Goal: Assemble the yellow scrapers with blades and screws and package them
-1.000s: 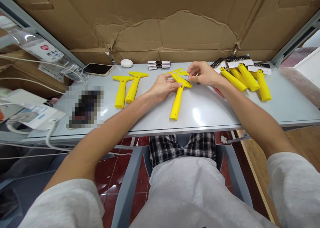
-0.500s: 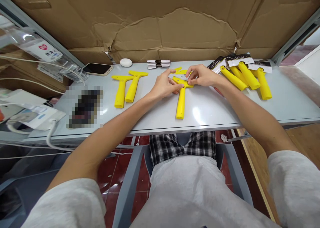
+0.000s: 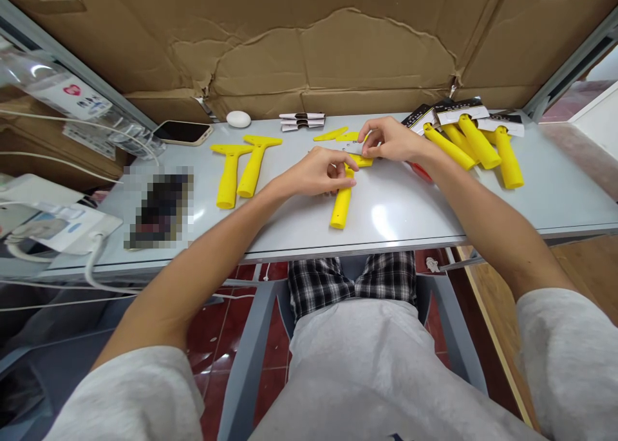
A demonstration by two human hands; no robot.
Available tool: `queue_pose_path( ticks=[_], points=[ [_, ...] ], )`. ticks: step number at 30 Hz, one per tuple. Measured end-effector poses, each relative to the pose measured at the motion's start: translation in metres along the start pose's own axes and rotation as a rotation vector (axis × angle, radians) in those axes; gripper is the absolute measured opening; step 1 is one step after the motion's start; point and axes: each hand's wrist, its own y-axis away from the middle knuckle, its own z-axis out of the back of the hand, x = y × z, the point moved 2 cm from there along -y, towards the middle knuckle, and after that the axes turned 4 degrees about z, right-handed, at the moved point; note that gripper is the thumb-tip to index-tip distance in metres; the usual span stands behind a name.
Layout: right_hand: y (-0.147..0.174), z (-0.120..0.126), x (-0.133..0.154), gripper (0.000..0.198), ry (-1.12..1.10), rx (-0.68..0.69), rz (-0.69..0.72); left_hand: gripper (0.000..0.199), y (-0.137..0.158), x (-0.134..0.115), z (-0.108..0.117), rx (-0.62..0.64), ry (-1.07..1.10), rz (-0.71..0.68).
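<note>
Left hand [image 3: 322, 172] grasps the central yellow scraper [image 3: 341, 208], seemingly unfinished; what right hand [image 3: 390, 138] holds is unclear. Right-side carded scrapers [image 3: 479, 143] look finished, two left-side handles [image 3: 252, 170] perhaps not.

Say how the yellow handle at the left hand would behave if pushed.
The yellow handle looks like molded plastic, so it's probably stiff. Its tubular shape suggests lightness. It might start to roll, but the crosswise head should limit that.

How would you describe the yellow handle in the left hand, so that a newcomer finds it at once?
On the grey desk, look at the middle. There the left hand holds a yellow handle, its round end toward the lap. Unlike the two handles farther left and the carded ones at right, it is held.
</note>
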Motion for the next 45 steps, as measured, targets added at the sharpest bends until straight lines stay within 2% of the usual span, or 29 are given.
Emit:
queue_pose_path(
  ticks=[4,8,10,12,15,17,20,22,26,31,36,40,45],
  points=[
    [0.002,-0.001,0.004,0.044,0.028,0.015,0.002,0.02,0.002,0.001,-0.005,0.028,0.16,-0.003],
    [0.003,-0.002,0.006,0.042,0.069,0.022,-0.001,0.035,0.004,-0.006,-0.007,0.023,0.286,0.079],
    [0.003,-0.002,0.006,0.04,0.067,0.018,-0.009,0.036,0.003,-0.007,-0.006,-0.006,0.288,0.089],
    [0.002,-0.002,0.006,0.04,0.059,0.012,-0.013,0.026,0.0,-0.004,-0.003,-0.087,0.187,0.058],
    [0.001,-0.004,0.005,0.041,0.061,0.001,-0.001,0.013,-0.005,0.004,0.003,-0.227,-0.103,-0.063],
    [0.001,-0.005,0.005,0.042,0.065,-0.004,0.01,0.017,-0.009,0.01,0.006,-0.253,-0.269,-0.147],
    [0.0,-0.007,0.005,0.042,0.08,-0.003,0.015,0.032,-0.013,0.019,0.009,-0.216,-0.395,-0.191],
    [-0.001,-0.009,0.005,0.041,0.096,-0.003,0.011,0.039,-0.014,0.023,0.011,-0.183,-0.432,-0.189],
    [-0.001,-0.01,0.006,0.04,0.105,-0.018,0.0,0.041,-0.016,0.031,0.013,-0.144,-0.485,-0.199],
    [-0.003,-0.01,0.001,0.041,0.1,-0.036,0.036,0.06,-0.018,0.039,0.019,-0.17,-0.566,-0.221],
    [-0.01,-0.01,-0.012,0.051,0.044,-0.064,0.124,0.07,-0.017,0.041,0.036,-0.12,-0.67,-0.175],
    [-0.015,-0.012,-0.018,0.043,0.057,-0.116,0.145,0.078,-0.015,0.044,0.055,-0.094,-0.704,-0.164],
    [-0.016,-0.016,-0.016,0.035,0.106,-0.206,0.123,0.074,-0.016,0.05,0.069,-0.123,-0.716,-0.175]
  ],
)
